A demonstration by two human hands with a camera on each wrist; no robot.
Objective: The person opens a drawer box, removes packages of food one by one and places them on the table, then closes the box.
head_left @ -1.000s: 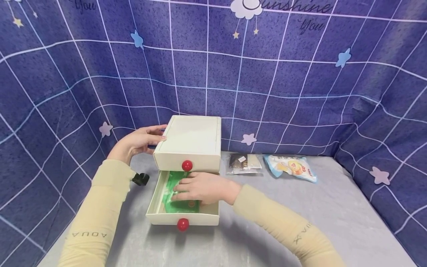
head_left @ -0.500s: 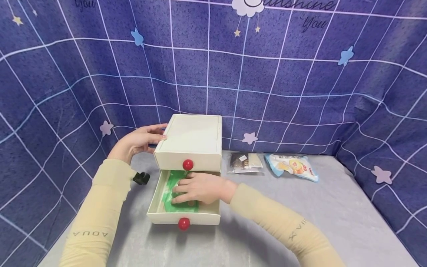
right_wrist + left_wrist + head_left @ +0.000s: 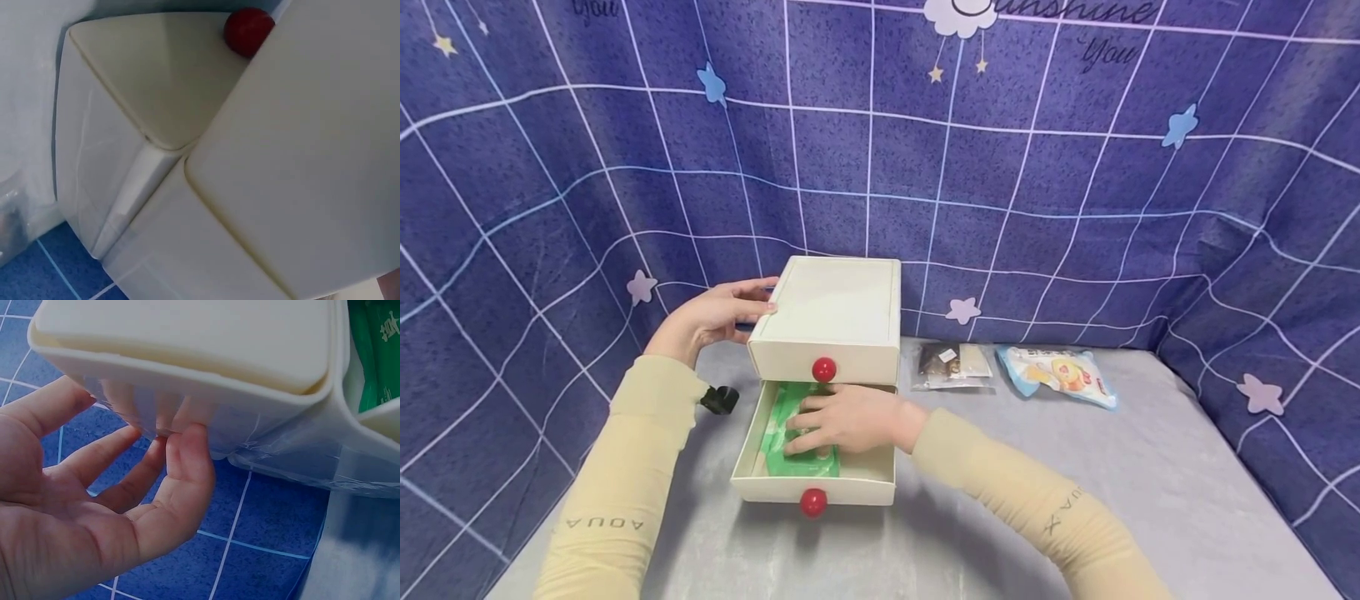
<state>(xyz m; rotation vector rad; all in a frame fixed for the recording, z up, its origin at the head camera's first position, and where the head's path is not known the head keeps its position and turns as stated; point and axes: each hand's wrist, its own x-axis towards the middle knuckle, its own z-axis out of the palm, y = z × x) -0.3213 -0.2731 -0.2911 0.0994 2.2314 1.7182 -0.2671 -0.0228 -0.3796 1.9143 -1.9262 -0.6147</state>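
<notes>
A small white two-drawer cabinet stands on the table, its lower drawer pulled out and its upper one closed. My left hand steadies the cabinet's left side; in the left wrist view the fingertips touch the glossy wall. Inside the lower drawer lies a green packet, flat against the left part. My right hand reaches in from the right, fingers spread over the packet and partly covering it. The right wrist view shows mostly the white cabinet walls and a red knob, with the packet out of sight.
Right of the cabinet lies a clear bag with dark and pale contents. Beyond it is a blue and white snack bag. A small black object shows by the left cuff. A blue grid-patterned curtain closes off the back.
The green packet has slid slightly left in the drawer under my right hand, which shifted a little the same way. My left hand has kept its place on the cabinet.
</notes>
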